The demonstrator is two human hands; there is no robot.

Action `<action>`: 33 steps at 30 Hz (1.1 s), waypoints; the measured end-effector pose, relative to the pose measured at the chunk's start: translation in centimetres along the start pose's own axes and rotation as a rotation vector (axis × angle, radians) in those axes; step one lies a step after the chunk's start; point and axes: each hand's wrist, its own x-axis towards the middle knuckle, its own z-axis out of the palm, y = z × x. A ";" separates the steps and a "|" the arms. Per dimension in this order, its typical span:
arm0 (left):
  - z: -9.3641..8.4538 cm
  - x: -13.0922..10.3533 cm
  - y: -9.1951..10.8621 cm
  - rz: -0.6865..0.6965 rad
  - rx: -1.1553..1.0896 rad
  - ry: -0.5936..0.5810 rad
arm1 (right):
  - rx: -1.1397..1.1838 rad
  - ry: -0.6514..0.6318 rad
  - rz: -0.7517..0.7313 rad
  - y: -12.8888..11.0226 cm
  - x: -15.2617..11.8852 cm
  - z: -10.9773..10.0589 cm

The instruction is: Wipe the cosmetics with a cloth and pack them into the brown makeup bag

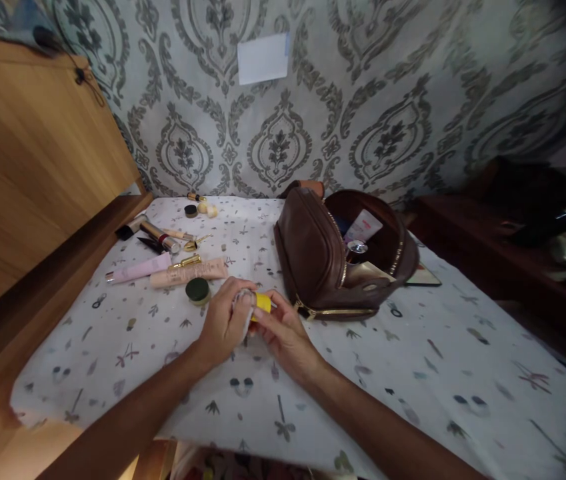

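Observation:
Between my two hands is a small yellow item point(262, 305) with a whitish, cloth-like piece at its left end. My left hand point(225, 319) is closed around the whitish end. The fingers of my right hand point(287, 332) press on the yellow part from the right. Just left of my hands sits a jar with a dark green lid point(197, 289). Behind it lie a peach tube point(187, 273) and a lilac tube point(137, 269). An open brown bag point(313, 247) stands to the right, with a white tube point(364, 227) and other items inside.
Brushes and a cylindrical bottle point(159, 236) lie at the left of the patterned white cloth point(243, 407). A small dark-lidded jar point(191, 211) and round cream-coloured pieces point(207, 209) are farther back. A wooden panel point(37, 147) rises at the left, and a patterned wall point(277, 113) behind.

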 end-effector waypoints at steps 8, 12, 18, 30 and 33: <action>-1.0 0.7 -0.2 0.010 0.131 0.009 | -0.053 -0.054 0.028 0.6 0.0 0.1; -1.3 0.4 -0.8 0.120 0.222 -0.013 | 0.019 -0.007 0.070 0.4 0.1 0.1; -0.9 -0.1 -1.1 0.473 0.545 -0.079 | 0.042 0.076 0.229 0.6 0.3 -0.4; -1.5 0.4 -0.4 0.137 0.252 0.000 | -0.053 0.024 0.019 -0.6 -0.2 0.0; -1.4 0.2 -1.1 0.283 0.361 -0.090 | -0.039 0.051 0.051 -0.4 0.1 -0.3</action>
